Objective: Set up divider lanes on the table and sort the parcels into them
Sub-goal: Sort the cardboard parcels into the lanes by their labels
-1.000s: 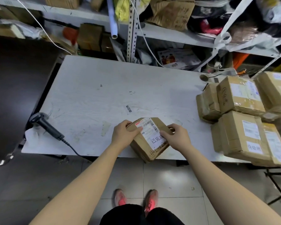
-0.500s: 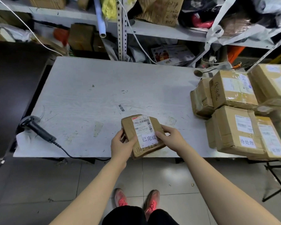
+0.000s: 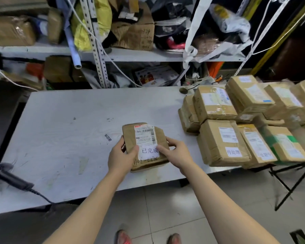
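Taped cardboard parcel [image 3: 145,147] pinched at the table's [image 3: 63,131] near edge, left hand [image 3: 121,157] and right hand [image 3: 176,154] fingers curled around its sides; could slip floorward if loosened early

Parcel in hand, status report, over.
Left hand and right hand both grip the labelled parcel at the table's near edge. Parcel stack at right. No dividers visible.
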Action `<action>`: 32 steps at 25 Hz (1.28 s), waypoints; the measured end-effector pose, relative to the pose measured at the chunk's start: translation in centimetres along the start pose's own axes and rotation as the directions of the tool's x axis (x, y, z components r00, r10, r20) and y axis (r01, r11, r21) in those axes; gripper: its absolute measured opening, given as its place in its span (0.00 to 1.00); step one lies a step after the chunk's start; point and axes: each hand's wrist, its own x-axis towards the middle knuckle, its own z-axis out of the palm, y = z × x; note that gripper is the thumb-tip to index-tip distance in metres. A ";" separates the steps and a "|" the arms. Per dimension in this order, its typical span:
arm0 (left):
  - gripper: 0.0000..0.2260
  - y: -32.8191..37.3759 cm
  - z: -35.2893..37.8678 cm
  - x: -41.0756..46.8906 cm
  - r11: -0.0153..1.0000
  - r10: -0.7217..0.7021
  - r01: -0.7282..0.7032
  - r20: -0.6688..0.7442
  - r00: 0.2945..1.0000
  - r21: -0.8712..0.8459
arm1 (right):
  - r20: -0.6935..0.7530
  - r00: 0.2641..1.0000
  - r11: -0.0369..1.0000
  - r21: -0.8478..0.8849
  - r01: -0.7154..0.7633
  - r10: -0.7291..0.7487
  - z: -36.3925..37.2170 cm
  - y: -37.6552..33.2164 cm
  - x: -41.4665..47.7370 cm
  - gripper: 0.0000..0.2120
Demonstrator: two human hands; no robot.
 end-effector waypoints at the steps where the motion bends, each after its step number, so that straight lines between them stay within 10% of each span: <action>1: 0.20 1.3 0.4 0.0 0.999 0.035 -0.035 -0.006 0.999 0.037 | -0.003 1.000 1.000 0.018 0.011 -0.011 -0.9 -0.7 -0.2 0.27; 17: 0.25 21.8 17.2 -6.2 0.950 0.301 -0.305 -0.064 0.951 -0.064 | -0.055 0.952 0.940 0.153 0.305 -0.300 -27.5 -4.5 -3.8 0.11; 32: 0.27 28.1 40.1 -5.1 0.950 0.306 -0.267 0.322 0.896 -0.158 | -0.462 0.873 0.977 0.056 0.204 -0.156 -46.4 3.3 -4.0 0.12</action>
